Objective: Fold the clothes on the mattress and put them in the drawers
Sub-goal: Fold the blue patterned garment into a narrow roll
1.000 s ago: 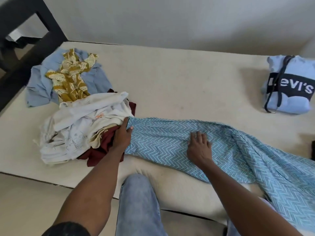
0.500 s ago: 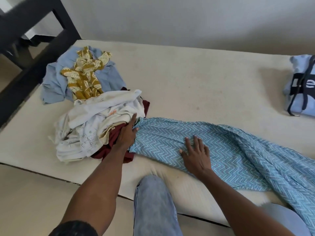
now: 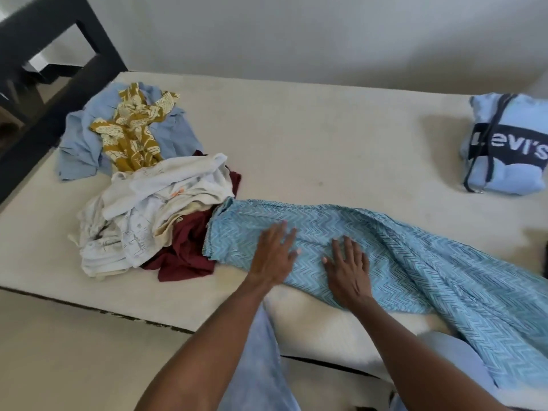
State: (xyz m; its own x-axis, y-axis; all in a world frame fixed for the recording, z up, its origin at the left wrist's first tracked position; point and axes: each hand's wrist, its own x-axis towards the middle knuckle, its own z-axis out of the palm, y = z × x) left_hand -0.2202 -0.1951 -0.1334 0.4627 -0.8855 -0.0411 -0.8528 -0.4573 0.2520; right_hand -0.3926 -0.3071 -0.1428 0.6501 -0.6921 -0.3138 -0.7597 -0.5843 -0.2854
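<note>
- Head view: unfolded clothes pile (image 3: 154,215) at mattress (image 3: 326,137) left.
- Left hand (image 3: 274,255) and right hand (image 3: 348,268) press flat, fingers spread, on blue zigzag garment (image 3: 415,256).
- Folded Levi's sweatshirt (image 3: 507,149) lies far right.
- Smoothing step; folding likely next.

Both hands, left (image 3: 274,256) and right (image 3: 348,269), seemingly flat on blue zigzag cloth (image 3: 415,262).
</note>
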